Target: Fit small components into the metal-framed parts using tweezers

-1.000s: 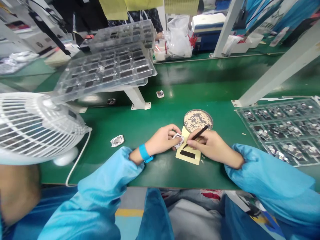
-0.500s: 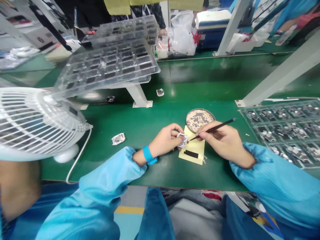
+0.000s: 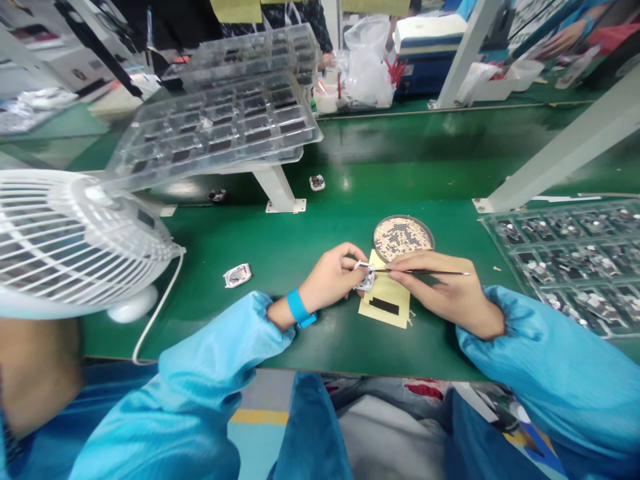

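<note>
Tool [image 3: 440, 272] swung level at casing [image 3: 367, 281] | left hand [image 3: 330, 275] pinches casing, right hand [image 3: 445, 290] tool | green bench [image 3: 280, 247], white fan [image 3: 80, 233]

Both forearms [image 3: 543, 347] angle inward; the left hand [image 3: 340, 272] pinches, knuckles bent, while the right hand [image 3: 447, 287] pinches too, lower fingers apparently curled.

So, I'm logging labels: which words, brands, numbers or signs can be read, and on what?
None can be read.
White surface at top right: lettering-like marks, too blurred.
Hanging yellow sheets: blurred, nothing legible.
Yellow paper on the bench: no writing seen.
White part in the left hand: too small to tell.
</note>
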A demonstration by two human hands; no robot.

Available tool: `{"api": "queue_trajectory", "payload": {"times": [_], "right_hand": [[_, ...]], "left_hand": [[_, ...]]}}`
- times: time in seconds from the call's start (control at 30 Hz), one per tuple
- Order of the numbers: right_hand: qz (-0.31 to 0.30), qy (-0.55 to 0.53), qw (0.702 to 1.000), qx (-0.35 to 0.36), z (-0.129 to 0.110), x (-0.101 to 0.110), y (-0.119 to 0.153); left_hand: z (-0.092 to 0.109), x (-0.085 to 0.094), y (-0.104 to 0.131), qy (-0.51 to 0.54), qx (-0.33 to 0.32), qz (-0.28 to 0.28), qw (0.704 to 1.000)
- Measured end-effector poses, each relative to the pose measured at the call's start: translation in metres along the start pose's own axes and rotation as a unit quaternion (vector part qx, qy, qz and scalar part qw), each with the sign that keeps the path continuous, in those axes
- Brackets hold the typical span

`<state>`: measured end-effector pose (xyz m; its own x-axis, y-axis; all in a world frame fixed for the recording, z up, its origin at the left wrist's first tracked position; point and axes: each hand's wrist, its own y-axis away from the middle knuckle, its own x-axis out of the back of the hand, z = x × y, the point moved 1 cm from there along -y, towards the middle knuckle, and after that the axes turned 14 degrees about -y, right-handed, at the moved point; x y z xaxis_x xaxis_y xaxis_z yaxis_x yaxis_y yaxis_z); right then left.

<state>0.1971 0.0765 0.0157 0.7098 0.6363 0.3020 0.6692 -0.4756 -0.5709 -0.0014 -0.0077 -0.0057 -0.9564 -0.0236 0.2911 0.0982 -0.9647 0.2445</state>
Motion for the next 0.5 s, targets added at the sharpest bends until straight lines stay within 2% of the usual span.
{"api": "queue_trajectory", "payload": {"times": [0.27, 0.5], "right_hand": [[-0.024, 0.01, 1.0, 0.0, 0.0013, -0.0013, -0.0004], [0.004, -0.009, 1.0, -0.012, -0.0033, -0.0005, -0.002]], "left_hand": [[-0.0001, 0.0, 0.0006, -0.001, -0.001, 0.001, 1.0], [0.0018, 0.0019, 0.0026, 0.01, -0.012, 0.03, 0.999]]}}
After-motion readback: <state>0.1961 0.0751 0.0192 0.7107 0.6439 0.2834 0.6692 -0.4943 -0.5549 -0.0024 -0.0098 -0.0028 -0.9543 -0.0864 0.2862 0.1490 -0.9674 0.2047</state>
